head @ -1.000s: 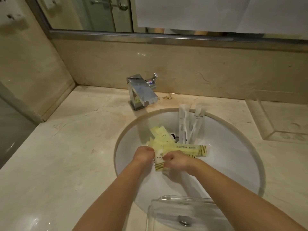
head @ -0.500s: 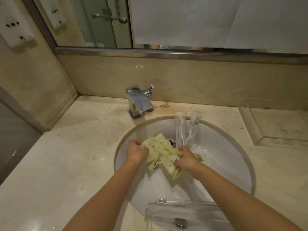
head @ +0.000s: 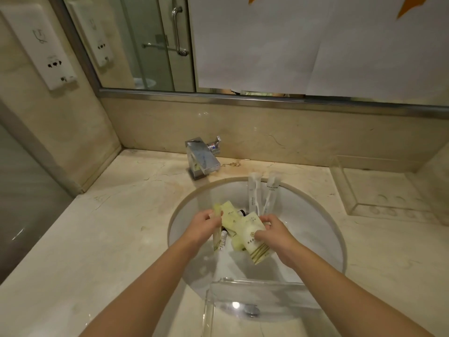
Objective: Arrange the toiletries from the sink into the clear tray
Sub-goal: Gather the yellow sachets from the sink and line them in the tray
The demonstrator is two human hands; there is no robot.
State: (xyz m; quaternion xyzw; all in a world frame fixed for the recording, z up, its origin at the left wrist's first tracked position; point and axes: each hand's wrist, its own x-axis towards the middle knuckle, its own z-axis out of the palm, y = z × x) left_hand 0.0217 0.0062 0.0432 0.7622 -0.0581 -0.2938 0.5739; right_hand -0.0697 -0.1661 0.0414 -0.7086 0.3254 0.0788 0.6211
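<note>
Both hands were down in the sink, the left hand pinching pale yellow sachets and the right hand gripping a larger striped packet — the gathering step, by the look of it. Two white wrapped toothbrushes leaned on the far wall of the basin, untouched. The next move likely called for carrying the bundle across to the clear tray on the tabletop at the right.
</note>
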